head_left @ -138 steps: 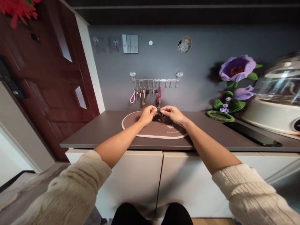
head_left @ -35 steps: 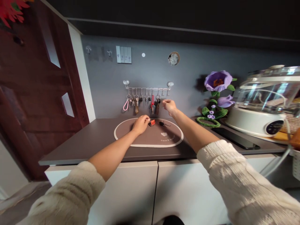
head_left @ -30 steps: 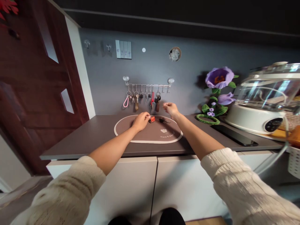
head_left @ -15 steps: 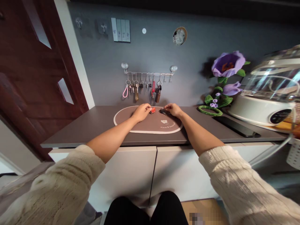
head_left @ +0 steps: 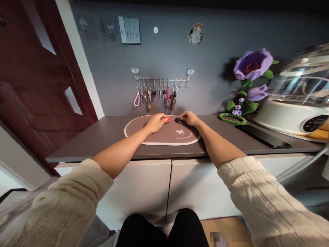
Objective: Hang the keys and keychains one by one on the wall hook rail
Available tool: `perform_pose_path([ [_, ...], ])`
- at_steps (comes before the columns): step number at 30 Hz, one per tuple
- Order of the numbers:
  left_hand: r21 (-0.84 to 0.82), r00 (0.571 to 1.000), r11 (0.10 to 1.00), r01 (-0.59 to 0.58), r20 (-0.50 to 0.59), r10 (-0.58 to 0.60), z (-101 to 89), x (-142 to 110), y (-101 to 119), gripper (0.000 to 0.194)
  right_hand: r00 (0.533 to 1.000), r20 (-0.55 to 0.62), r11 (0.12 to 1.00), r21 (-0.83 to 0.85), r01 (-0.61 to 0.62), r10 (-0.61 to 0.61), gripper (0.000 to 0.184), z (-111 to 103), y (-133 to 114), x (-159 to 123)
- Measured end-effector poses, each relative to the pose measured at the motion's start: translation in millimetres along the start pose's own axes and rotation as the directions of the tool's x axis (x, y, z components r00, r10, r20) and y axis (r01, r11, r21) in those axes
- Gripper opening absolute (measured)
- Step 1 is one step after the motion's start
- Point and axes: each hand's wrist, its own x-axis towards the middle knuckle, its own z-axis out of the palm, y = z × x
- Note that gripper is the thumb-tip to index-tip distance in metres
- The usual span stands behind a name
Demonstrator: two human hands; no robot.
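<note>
My left hand (head_left: 156, 122) is over the middle of the brown oval mat (head_left: 151, 137), its fingers pinched on a small red object (head_left: 168, 119). To the right, my right hand (head_left: 190, 118) has thumb and fingers closed on a small black object (head_left: 178, 120) at the mat's far side. Both items are low over the mat and a short gap apart. They are too small and too covered by fingers for me to tell their kind. Behind them, several keys (head_left: 149, 97) on rings hang from a clear hook rail (head_left: 164, 79) on the wall.
On the right of the counter (head_left: 84, 137) lie a black phone (head_left: 262, 136) and a purple fabric flower (head_left: 253, 65) with a green ring base. A white appliance with a clear dome (head_left: 288, 113) stands beyond. White cabinet doors (head_left: 138, 185) are below the counter edge.
The view has shifted slightly. Both hands stay nearly where they were, still pinching the red and black objects; the right fingers have moved very little.
</note>
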Motion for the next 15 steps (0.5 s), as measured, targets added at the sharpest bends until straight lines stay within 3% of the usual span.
perform_pose_path([
  [9, 0.142, 1.000, 0.990, -0.020, 0.017, 0.018, -0.3, 0, 7, 0.020, 0.999, 0.035, 1.000, -0.014, 0.021, -0.020, 0.005, -2, -4, -1],
  [15, 0.137, 0.998, 0.990, 0.040, -0.050, -0.034, 5.6, 23, 23, 0.014, 0.993, 0.017, 0.979, 0.169, 0.111, -0.115, 0.008, -3, -5, 2],
])
